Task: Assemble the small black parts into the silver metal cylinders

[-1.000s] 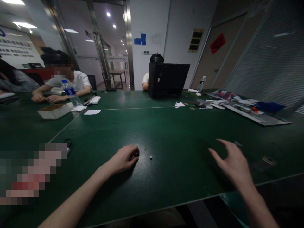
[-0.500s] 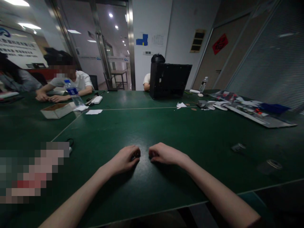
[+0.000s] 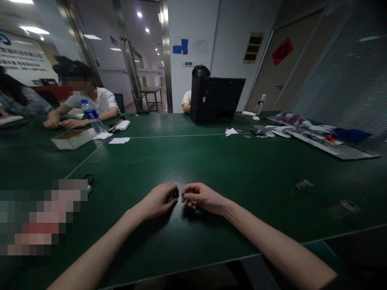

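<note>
My left hand (image 3: pixel 159 199) rests at the middle of the green table (image 3: pixel 187 241), its fingers curled toward the thumb around something small and dark that I cannot make out. Just to its right, my right hand (image 3: pixel 203 198) is turned with the thumb on top. Thumb and forefinger are pinched together at a tiny dark thing too small to name, while the other fingers curl beneath. A narrow gap parts the fingertips of the two hands.
At the right lie two small cylindrical things (image 3: pixel 304 185). Further back are a black box-like case (image 3: pixel 220 100), a carton (image 3: pixel 72 141), a water bottle (image 3: pixel 92 117), paper scraps and a cluttered board (image 3: pixel 338 149). Several people sit around the table.
My right hand has shifted slightly left toward the left hand and rolled so its thumb faces up, with a pinch now showing. The left hand has stayed nearly still.
</note>
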Tool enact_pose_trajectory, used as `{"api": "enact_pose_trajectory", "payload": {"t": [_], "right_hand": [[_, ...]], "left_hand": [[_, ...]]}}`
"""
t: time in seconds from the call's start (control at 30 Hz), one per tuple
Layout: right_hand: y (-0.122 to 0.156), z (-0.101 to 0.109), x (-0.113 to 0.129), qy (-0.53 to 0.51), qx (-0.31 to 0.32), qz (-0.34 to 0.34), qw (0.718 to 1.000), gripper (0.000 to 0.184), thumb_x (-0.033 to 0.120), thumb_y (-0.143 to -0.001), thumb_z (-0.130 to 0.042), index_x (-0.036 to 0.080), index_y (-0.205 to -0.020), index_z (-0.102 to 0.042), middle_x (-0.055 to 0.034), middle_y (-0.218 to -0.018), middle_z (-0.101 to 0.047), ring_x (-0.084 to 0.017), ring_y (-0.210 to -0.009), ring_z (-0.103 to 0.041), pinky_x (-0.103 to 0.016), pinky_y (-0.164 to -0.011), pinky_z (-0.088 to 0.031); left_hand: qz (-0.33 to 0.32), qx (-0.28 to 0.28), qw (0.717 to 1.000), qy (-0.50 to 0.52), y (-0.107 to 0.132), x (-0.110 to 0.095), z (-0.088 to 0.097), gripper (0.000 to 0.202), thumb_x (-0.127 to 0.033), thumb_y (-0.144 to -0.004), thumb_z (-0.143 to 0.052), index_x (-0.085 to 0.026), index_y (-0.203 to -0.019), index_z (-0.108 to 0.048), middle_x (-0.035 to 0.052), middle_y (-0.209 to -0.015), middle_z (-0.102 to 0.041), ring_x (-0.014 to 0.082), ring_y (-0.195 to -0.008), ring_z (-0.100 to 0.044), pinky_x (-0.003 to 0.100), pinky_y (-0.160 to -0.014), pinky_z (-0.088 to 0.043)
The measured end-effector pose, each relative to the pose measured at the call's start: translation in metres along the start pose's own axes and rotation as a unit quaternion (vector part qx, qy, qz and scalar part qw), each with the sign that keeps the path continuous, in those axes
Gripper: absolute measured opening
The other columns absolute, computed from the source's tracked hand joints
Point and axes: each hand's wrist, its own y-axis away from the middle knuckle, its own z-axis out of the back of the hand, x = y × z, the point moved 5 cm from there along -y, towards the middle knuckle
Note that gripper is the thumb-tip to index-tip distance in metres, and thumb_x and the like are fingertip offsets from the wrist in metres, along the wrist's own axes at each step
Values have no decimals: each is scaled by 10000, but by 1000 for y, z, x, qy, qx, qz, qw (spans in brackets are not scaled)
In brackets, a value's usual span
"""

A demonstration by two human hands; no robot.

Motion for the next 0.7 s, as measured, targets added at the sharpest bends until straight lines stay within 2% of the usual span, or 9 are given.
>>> {"api": "enact_pose_trajectory", "payload": {"t": [0.23, 0.7], "right_hand": [[4, 1, 4, -68, 10, 4, 998, 327, 294, -675, -769, 135, -891, -582, -10, -774, -630, -36, -555, -534, -148, -499, -392], [5, -3, 9, -76, 25, 14, 997, 316, 273, -684, -762, 135, -885, -562, -30, -826, -646, -35, -548, -542, -142, -482, -412]], "left_hand": [[-14, 0, 1000, -6, -1, -3, 1, 142, -269, -861, -479, -173, -921, -564, 55, -894, -589, 180, -793, -543, 278, -723, -418], [-16, -10, 1000, -8, 1, -3, 2, 146, -293, -874, -467, -176, -889, -554, 44, -868, -577, 175, -771, -538, 264, -688, -409]]}}
